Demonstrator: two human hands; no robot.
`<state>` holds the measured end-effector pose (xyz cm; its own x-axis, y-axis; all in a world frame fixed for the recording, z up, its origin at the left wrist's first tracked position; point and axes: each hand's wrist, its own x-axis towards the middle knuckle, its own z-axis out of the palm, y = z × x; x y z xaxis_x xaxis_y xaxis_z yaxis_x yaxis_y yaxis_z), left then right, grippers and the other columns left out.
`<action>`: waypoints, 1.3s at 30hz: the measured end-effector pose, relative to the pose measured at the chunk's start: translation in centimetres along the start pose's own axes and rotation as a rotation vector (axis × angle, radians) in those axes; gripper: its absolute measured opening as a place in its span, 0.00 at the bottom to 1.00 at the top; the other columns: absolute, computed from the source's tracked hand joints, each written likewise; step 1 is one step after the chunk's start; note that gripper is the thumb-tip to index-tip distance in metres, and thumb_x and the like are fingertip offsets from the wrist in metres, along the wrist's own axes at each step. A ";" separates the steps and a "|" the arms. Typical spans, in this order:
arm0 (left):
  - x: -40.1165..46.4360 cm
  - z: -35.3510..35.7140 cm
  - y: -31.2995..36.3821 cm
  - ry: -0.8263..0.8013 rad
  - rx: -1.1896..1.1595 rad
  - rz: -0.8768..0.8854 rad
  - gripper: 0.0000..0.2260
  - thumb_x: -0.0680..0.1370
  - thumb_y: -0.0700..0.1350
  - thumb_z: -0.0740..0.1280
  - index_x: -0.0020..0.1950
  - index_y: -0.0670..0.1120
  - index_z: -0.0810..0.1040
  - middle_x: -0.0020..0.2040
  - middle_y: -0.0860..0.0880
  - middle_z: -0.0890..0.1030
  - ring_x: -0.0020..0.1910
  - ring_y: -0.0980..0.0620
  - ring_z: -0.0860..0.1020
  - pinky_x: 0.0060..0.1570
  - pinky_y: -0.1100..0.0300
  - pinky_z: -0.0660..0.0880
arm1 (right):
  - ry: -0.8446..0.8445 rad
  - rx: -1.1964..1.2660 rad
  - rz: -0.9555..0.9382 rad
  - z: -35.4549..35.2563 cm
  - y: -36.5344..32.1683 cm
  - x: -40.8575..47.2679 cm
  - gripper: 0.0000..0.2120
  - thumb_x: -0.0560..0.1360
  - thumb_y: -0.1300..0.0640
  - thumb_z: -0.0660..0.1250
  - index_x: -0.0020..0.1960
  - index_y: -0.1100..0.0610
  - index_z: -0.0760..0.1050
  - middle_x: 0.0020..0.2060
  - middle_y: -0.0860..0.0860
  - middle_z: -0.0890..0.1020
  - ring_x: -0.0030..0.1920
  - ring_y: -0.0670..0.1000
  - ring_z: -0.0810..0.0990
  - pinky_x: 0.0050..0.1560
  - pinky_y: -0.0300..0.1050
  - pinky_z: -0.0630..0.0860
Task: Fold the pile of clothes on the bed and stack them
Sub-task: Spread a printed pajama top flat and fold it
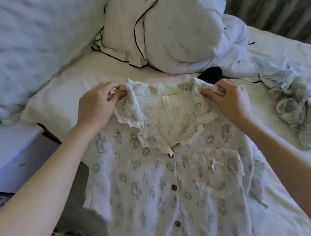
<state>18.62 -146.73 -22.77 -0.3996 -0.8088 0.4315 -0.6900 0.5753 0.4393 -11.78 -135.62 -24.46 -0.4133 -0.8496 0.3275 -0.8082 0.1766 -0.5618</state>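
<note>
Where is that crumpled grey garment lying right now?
In the head view, the crumpled grey garment lies on the bed at the right, beyond the right hand holding the printed shirt.

A single wide-angle view is taken from head height, aimed forward and steeply down at the bed (280,163). The bed is seen from close, its pillow (171,30) beyond, at the frame's top.

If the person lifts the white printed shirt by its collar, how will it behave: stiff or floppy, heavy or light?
Probably floppy: the printed shirt wrinkles and drapes on the bed, and the lace collar bunches where the left hand and right hand pinch it. Likely light, since the fabric looks thin. The buttoned front should keep it from falling open.
</note>
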 end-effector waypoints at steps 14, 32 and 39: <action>7.9 26.9 -15.4 -0.206 0.061 -0.231 0.10 0.79 0.47 0.63 0.57 0.46 0.79 0.48 0.49 0.78 0.42 0.52 0.73 0.35 0.62 0.64 | -0.213 0.018 0.351 24.8 16.0 9.3 0.17 0.73 0.45 0.68 0.42 0.60 0.73 0.38 0.53 0.75 0.41 0.54 0.72 0.41 0.49 0.68; -10.4 20.7 -23.6 -0.506 -0.154 -0.810 0.24 0.80 0.50 0.59 0.74 0.44 0.62 0.69 0.46 0.68 0.66 0.49 0.69 0.62 0.60 0.64 | -0.647 -0.132 -0.170 31.8 3.4 -8.2 0.25 0.79 0.48 0.55 0.72 0.58 0.64 0.73 0.59 0.63 0.74 0.61 0.57 0.72 0.64 0.53; -15.0 17.9 -26.0 -0.664 -0.407 -1.000 0.20 0.72 0.47 0.73 0.62 0.47 0.72 0.51 0.60 0.78 0.48 0.66 0.75 0.45 0.72 0.68 | -0.840 -0.302 -0.108 35.3 2.2 -11.2 0.30 0.78 0.38 0.44 0.73 0.44 0.33 0.75 0.49 0.38 0.74 0.52 0.33 0.73 0.55 0.34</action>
<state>31.76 -151.73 -54.79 -0.1189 -0.7482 -0.6527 -0.6772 -0.4196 0.6044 5.91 -143.29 -56.16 0.0186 -0.9317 -0.3626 -0.9497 0.0969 -0.2977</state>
